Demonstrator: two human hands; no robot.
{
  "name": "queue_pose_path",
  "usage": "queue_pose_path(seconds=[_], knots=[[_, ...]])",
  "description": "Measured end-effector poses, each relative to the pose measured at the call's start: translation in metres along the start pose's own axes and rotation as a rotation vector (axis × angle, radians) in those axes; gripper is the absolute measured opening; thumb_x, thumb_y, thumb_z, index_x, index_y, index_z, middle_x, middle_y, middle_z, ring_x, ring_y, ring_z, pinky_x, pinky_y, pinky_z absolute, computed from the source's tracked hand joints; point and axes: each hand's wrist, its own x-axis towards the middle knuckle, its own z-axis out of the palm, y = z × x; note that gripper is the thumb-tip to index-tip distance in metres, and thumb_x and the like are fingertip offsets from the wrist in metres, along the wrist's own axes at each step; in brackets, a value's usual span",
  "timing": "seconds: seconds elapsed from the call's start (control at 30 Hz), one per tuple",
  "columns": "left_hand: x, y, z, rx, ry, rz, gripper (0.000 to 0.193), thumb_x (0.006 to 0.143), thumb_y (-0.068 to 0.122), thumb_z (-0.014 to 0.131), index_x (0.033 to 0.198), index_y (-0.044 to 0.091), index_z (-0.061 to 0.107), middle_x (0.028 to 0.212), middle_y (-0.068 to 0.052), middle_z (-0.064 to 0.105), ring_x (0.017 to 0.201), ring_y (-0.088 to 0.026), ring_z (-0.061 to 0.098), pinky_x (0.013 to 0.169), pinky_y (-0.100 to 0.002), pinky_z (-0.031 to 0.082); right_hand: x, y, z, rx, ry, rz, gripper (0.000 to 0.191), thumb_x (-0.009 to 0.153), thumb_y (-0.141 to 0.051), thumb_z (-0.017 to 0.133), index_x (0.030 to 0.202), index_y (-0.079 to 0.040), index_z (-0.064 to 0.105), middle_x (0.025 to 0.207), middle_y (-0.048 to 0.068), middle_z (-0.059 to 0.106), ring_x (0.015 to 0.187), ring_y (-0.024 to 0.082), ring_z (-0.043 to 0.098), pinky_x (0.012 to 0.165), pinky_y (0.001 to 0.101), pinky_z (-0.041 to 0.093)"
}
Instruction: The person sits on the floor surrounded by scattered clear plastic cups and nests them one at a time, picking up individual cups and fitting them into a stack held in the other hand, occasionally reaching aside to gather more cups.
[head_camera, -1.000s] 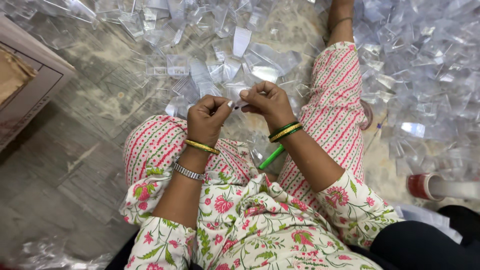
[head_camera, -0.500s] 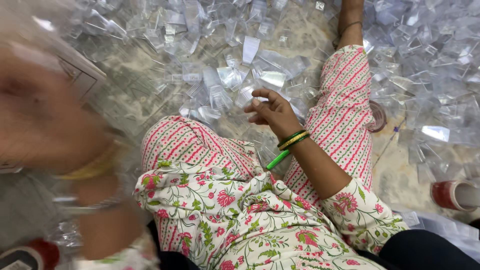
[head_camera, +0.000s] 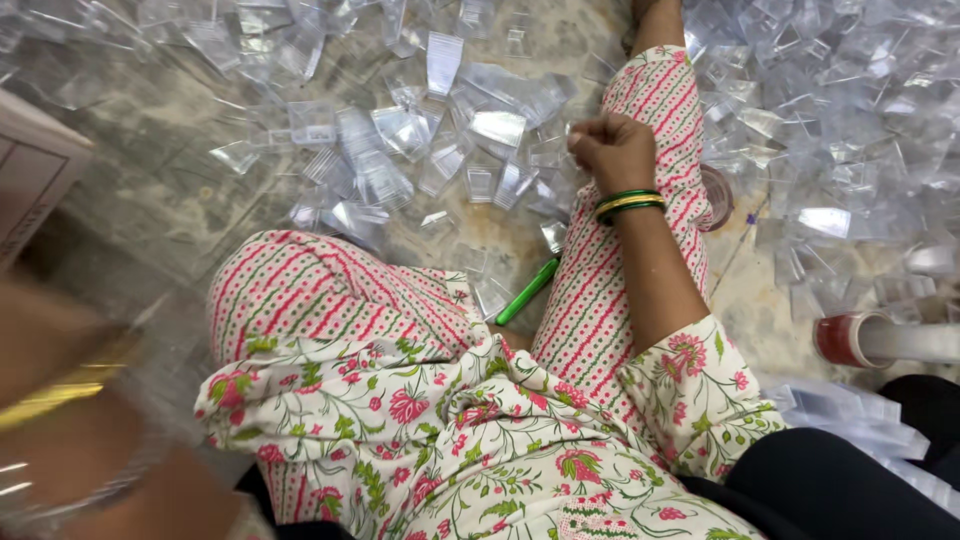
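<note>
Moved since half a second ago: left hand (head_camera: 60, 400) has swung further down to the lower left of the view and is a blur, bangles streaked; right hand (head_camera: 612, 150) has shifted slightly toward the right knee and closed.

Right hand: fingers curled into a loose fist above the striped trouser leg (head_camera: 640, 250), green and gold bangles (head_camera: 628, 203) at the wrist. Grip drawn together; whether a clear piece sits inside it cannot be told.

Left hand: blurred, fingers out of view; grip state cannot be told.

Clear plastic pieces (head_camera: 400, 130): small see-through trays or cups, scattered in a wide heap over the floor (head_camera: 150, 210), thickest along the far edge and the right side, nearest ones just beside the right hand and knee. Judged very light, thin, springy and slick; likely to crease or crack if squeezed hard and to skid on one another. Best taken by a rim or corner with fingertips, one at a time, since stacked ones may cling.

Green pen (head_camera: 527, 291): lies on the floor between the two legs, slanted.

Tape roll (head_camera: 845, 340): red-rimmed, at the right edge of the floor, on its side.

Cardboard box (head_camera: 30, 180): corner showing at the left edge.

Flat plastic sheets (head_camera: 850, 415): small stack near the lower right, beside a dark cloth.
</note>
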Motion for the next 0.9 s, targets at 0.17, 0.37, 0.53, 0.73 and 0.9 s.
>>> queue_pose_path(seconds=[0.17, 0.37, 0.53, 0.73, 0.9], knots=[[-0.092, -0.070, 0.047, -0.171, -0.126, -0.485, 0.016, 0.105, 0.001, 0.063, 0.121, 0.003, 0.065, 0.101, -0.005, 0.070, 0.076, -0.011, 0.067, 0.065, -0.026, 0.057, 0.024, 0.018, 0.028, -0.421, -0.001, -0.144, 0.022, 0.082, -0.016, 0.081, 0.099, -0.002, 0.078, 0.086, 0.008, 0.078, 0.078, 0.015, 0.074, 0.073, 0.0292, 0.058], [-0.111, -0.133, 0.071, -0.115, -0.260, -0.708, 0.023, 0.100, 0.005, 0.064, 0.122, 0.004, 0.066, 0.090, -0.001, 0.065, 0.072, -0.007, 0.065, 0.064, -0.022, 0.055, 0.055, 0.036, 0.082, -0.604, 0.002, -0.010, 0.041, 0.081, -0.038, 0.087, 0.098, -0.002, 0.076, 0.091, 0.017, 0.076, 0.084, 0.025, 0.073, 0.081, 0.0379, 0.056], [-0.126, -0.177, 0.067, 0.012, -0.347, -0.709, 0.022, 0.099, 0.007, 0.066, 0.120, 0.001, 0.068, 0.090, 0.000, 0.068, 0.074, -0.005, 0.064, 0.066, -0.022, 0.055, 0.075, 0.049, 0.108, -0.527, 0.096, 0.061, 0.054, 0.064, -0.032, 0.098, 0.097, -0.002, 0.067, 0.092, 0.014, 0.074, 0.082, 0.024, 0.071, 0.076, 0.0373, 0.057], [-0.117, -0.173, 0.082, 0.013, -0.418, -0.760, 0.029, 0.097, 0.008, 0.070, 0.125, 0.002, 0.066, 0.091, -0.003, 0.065, 0.072, -0.006, 0.061, 0.065, -0.022, 0.054, 0.073, 0.029, 0.116, 0.165, -0.059, 0.009, 0.038, 0.072, 0.000, 0.089, 0.102, -0.002, 0.066, 0.090, 0.009, 0.075, 0.078, 0.012, 0.075, 0.068, 0.0262, 0.063], [-0.112, -0.150, 0.087, 0.072, -0.659, -0.702, 0.071, 0.082, 0.005, 0.078, 0.147, 0.010, 0.048, 0.111, -0.004, 0.064, 0.088, -0.007, 0.062, 0.074, -0.024, 0.056, 0.005, -0.039, 0.099, 0.168, -0.432, 0.180, 0.033, 0.083, 0.000, 0.079, 0.113, 0.000, 0.066, 0.087, 0.009, 0.075, 0.055, 0.007, 0.059, 0.042, 0.0227, 0.042]])
